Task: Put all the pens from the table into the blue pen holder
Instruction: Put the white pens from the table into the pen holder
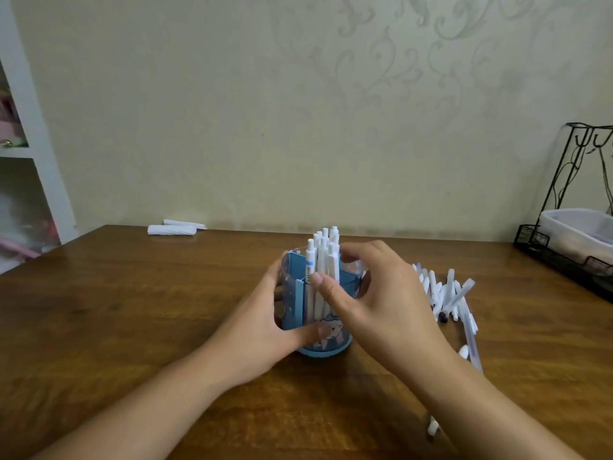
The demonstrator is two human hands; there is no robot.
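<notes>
The blue pen holder (pixel 293 287) stands mid-table, clear-walled with blue dividers. Several white pens (pixel 323 250) stand upright in one compartment. My left hand (pixel 262 330) wraps the holder's left side, thumb across its front. My right hand (pixel 374 293) is over the holder's right side, thumb and fingers closed around the bundle of standing pens. A loose pile of white pens (pixel 447 293) lies on the table right of the holder. One more pen (pixel 472 346) lies nearer me, partly hidden by my right forearm.
A wooden table (pixel 132 310) runs to a wall behind. Two white folded items (pixel 172 229) lie at the back left. A black wire rack (pixel 570 227) holding a white tub stands at the right edge. A small white cap (pixel 432 427) lies near my right forearm.
</notes>
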